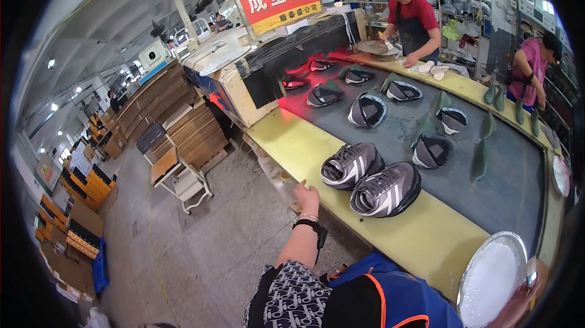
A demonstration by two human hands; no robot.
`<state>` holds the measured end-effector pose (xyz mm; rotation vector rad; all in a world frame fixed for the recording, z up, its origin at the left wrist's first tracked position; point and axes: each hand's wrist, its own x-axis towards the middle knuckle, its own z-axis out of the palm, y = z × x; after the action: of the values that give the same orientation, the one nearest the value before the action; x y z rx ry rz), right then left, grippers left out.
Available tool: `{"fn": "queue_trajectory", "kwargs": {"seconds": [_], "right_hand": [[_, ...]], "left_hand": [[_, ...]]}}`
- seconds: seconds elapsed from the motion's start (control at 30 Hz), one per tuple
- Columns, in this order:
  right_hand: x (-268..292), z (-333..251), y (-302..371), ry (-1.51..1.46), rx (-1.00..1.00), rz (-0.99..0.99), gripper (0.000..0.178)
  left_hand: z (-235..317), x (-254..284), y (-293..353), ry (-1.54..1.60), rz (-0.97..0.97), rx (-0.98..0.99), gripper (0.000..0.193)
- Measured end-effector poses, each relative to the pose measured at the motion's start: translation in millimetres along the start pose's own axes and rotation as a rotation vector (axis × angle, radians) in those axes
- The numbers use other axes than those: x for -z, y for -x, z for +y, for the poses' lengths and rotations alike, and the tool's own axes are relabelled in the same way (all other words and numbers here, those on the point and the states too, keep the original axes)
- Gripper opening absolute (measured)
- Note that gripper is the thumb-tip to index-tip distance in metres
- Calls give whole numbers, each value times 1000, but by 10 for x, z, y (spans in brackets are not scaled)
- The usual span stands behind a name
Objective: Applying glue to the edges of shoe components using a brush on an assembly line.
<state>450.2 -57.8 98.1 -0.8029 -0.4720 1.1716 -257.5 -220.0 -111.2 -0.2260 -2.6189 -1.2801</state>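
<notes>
Grey lace-up sneakers with white stripes (387, 191), pair: between long edges of yellow flat ledge (298, 145). Left hand (308, 196): by near edge, fingers loosely bent, apart. Right hand (517, 306): by round silver-rimmed pan (504, 236); finger state unclear.

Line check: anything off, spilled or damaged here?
One minor oddity: a small dark speck on the otherwise plain yellow ledge, beside the grey shoes. Too small to identify. No obvious spill or damage.

Sneakers (387, 191), grey with white side stripes; ledge (426, 239), pale yellow; conveyor belt (512, 163), dark grey; bowl (477, 253), silver, white inside; sleeve (292, 297), on my remote feed, black-and-white print; apron (407, 294), blue with orange trim.
</notes>
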Motion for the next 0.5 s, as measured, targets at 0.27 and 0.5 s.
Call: {"fn": "queue_trajectory", "kwargs": {"seconds": [0.27,0.5], "right_hand": [[-115,177,-209,-10,-89,-66,35],[274,114,-402,-30,-71,-62,35]], "left_hand": [[1286,922,426,600,-38,-404,15],[1804,522,1165,375,-820,-895,50]]}}
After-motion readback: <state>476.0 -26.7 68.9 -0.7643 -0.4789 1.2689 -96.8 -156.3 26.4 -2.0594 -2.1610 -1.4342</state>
